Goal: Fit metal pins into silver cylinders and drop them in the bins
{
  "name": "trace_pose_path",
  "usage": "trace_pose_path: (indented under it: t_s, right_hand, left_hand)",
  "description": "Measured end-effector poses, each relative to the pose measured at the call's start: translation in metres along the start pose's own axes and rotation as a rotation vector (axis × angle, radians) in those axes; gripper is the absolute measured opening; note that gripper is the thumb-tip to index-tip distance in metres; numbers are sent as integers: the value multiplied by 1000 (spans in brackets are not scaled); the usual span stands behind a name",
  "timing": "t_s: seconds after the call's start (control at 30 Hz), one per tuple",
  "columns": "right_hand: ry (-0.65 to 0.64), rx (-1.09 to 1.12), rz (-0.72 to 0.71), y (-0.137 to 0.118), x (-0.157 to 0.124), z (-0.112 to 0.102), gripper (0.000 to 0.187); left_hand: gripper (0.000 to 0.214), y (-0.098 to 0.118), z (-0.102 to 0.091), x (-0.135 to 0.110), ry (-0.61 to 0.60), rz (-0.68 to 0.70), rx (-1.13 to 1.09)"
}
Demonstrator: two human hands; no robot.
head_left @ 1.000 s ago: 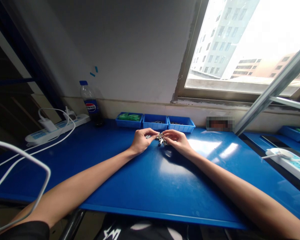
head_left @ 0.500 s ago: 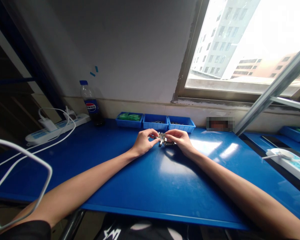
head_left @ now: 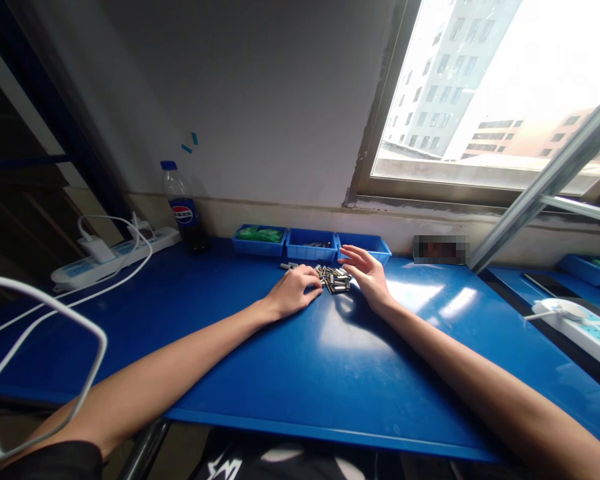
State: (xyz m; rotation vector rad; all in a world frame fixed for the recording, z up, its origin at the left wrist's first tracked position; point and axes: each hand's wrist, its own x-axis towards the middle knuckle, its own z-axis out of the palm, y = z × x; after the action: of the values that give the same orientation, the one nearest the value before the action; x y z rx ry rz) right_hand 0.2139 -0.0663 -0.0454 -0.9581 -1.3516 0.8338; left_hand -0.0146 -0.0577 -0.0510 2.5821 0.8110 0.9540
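Note:
A pile of small metal pins (head_left: 338,283), silvery and brassy cylinders, lies on the blue table (head_left: 280,373) in front of the bins. My left hand (head_left: 295,291) rests at the pile's left edge, its fingers curled down and the thumb close to them. What those fingers hold, if anything, is hidden. A few more metal pieces (head_left: 286,266) show just behind that hand. On the pile's other side, my right hand (head_left: 365,275) is raised with its fingers stretched apart and nothing in them. Its fingertips overlap the front of the right blue bin (head_left: 377,257) in the view.
Along the wall stand a blue bin (head_left: 257,248) with green contents and a middle bin (head_left: 310,253) with metal pieces. A cola bottle (head_left: 183,213), a power strip (head_left: 80,272) and a white cable (head_left: 100,347) are at left. Another power strip (head_left: 590,327) lies at right.
Both hands were pinching over the pile. The right hand has opened and lifted away to the right. The left hand has turned palm down, and more of the pile shows.

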Motion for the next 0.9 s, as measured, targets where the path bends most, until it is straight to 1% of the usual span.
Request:
trace_pose_path:
  t_s: [0.1,0.17,0.3,0.4,0.47,0.6,0.67,0.73,0.83,0.9]
  right_hand:
    - [-36,-54,-21,0,-2,2,37]
    - [-52,-89,-41,0,-2,3,30]
    - [-31,-123,-33,1,-1,3,24]
    - [-10,-129,-10,2,-1,3,23]
    - [3,-135,0,1,-1,2,23]
    - [5,-138,21,-4,-3,2,23]
    - [-42,-139,25,-8,-5,3,26]
    - [-117,-132,38,-13,-8,4,30]
    - [-225,-75,93,-21,-11,7,36]
    - [-279,-30,123,-24,-13,10,41]
  left_hand:
    - [7,0,0,0,4,-92,9]
    - [5,1,0,0,4,-128,43]
    - [8,2,-1,0,-8,-142,83]
    - [6,3,-1,1,-1,-135,61]
    - [6,3,-1,2,40,-131,4]
    - [6,4,-3,3,177,-150,-227]
    - [9,4,-4,4,229,-168,-325]
    - [14,5,-5,4,278,-183,-387]
    - [23,7,-4,4,342,-188,-441]
    - [27,9,-4,5,364,-184,-464]
